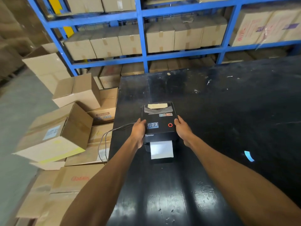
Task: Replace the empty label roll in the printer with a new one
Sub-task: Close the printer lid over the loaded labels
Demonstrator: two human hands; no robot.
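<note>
The small black plastic label printer sits on the glossy black worktable, near its left edge, with the lid down. A strip of white label paper hangs out of the front slot toward the person. A thin grey cable runs off the left side of the printer and loops down over the table edge, in front of the stacked brown cardboard cartons; the printer's place near that edge probably keeps the cable slack.

The left hand lies flat against the left flank of the printer, fingers together and pressed to the casing, thumb on the top edge. The right hand mirrors it on the right flank, fingers closed against the casing and reaching toward the lid corner. Both hands hold the printer between them. This symmetrical grip suits lid catches set on both sides of such a housing, although no catch is visible here. It also steadies the light body against sliding on the smooth surface.

Judged from the closed lid, the roll compartment is not yet accessible. No new label roll is visible. A blue scrap lies on the table to the right, well apart from the printer.
</note>
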